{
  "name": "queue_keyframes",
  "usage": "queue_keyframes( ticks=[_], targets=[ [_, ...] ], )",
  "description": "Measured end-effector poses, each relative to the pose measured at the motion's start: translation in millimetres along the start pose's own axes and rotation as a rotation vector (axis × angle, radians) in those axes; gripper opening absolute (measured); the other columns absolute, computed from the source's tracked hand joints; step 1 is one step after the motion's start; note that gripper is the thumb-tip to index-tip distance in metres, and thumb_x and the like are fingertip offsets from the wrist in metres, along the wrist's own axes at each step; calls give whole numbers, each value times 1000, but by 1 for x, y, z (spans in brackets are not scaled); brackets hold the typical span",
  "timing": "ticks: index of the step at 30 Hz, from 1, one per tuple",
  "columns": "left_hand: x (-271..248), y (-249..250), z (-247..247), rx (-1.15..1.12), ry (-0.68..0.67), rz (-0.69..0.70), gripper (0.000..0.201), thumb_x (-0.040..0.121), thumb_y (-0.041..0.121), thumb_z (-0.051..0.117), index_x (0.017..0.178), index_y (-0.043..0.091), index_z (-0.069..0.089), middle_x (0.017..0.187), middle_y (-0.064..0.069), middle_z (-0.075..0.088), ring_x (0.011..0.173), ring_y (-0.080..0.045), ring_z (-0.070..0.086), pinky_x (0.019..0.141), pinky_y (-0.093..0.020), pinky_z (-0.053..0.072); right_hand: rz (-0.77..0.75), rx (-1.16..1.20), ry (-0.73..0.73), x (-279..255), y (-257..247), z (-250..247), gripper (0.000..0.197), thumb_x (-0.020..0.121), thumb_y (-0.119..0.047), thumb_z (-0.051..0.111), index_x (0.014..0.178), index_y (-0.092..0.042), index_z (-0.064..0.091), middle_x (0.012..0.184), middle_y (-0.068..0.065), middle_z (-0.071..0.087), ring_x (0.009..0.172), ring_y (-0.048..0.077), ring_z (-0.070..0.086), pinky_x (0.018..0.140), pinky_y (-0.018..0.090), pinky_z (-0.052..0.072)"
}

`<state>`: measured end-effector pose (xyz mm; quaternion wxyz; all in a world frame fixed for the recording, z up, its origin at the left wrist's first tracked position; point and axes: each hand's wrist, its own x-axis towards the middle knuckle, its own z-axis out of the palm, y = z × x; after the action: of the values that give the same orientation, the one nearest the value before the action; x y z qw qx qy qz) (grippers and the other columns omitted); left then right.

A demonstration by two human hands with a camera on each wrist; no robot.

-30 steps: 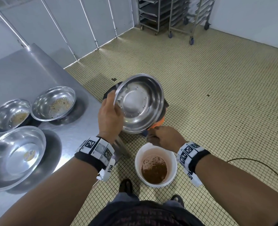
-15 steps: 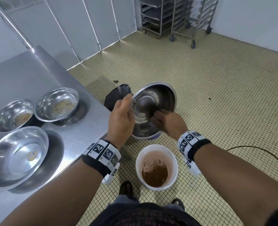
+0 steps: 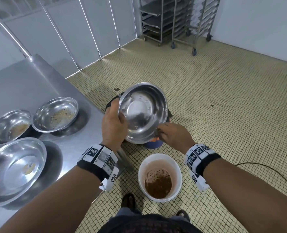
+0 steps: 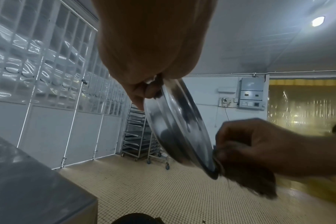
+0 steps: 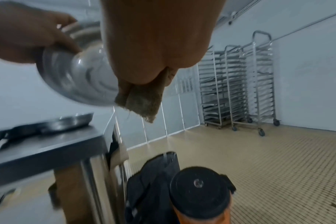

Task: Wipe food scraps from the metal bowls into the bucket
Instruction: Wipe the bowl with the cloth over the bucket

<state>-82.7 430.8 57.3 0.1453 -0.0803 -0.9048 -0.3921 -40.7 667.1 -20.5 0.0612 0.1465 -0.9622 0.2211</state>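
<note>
The left hand [image 3: 113,125] has its grip curled over the rim of a round shiny steel bowl [image 3: 143,113], tilted on edge in the air above the tiled floor. The right hand [image 3: 173,136] pinches a folded, frayed tan cloth [image 5: 142,104] at the bowl's lower rim. Nearer the person's feet stands a white plastic bucket [image 3: 159,158] holding brown scraps. Three more steel bowls [image 3: 55,115] sit on the steel bench [image 3: 21,81] to the left.

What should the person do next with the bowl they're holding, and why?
Probably set the held bowl on the table and take a dirty bowl: it looks nearly clean, and the right hand has the cloth off its rim.
</note>
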Motion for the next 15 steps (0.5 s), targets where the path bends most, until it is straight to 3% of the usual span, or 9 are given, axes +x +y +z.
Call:
queue_keyframes(
  ticks=[2,4,7,9,12,15],
  targets=[
    [-1,2,0,-6,-12,22,39,100,3,45,134,21,52,101,-4,64,88,-23,62,74,-47,55,-1,29,128,11,-2,-14,13,101,-33,61,100,-22,66,87,-7,65,65,8,53,56,20,41],
    [-4,3,-1,-5,-33,50,39,100,2,48,135,18,53,101,-5,66,87,-24,62,73,-44,54,11,69,260,23,-4,-31,21,101,-39,60,102,-18,65,89,-4,66,64,10,55,54,17,39],
    [-6,4,-2,-21,-75,66,40,99,1,47,133,20,53,97,-3,67,84,-24,62,70,-39,52,17,81,400,43,-12,-59,29,100,-47,56,106,-19,59,95,-1,64,69,12,54,54,24,47],
    [-6,6,-4,-40,-94,84,38,101,3,47,134,21,54,97,2,66,82,-19,61,66,-28,48,-6,54,466,56,-20,-77,31,99,-47,60,107,-18,58,98,1,61,77,13,53,57,26,49],
    [-7,14,-8,-74,-107,89,29,104,9,50,130,22,55,93,12,63,77,-4,59,62,-12,38,-49,31,472,69,-28,-97,35,95,-43,68,109,-13,58,104,5,57,86,14,50,62,25,45],
    [-6,20,-12,-143,-149,32,24,106,18,54,127,30,54,95,23,63,87,14,60,64,-6,44,28,6,386,75,-25,-111,49,87,-44,76,120,-15,53,121,8,52,103,17,49,74,31,47]
  ],
)
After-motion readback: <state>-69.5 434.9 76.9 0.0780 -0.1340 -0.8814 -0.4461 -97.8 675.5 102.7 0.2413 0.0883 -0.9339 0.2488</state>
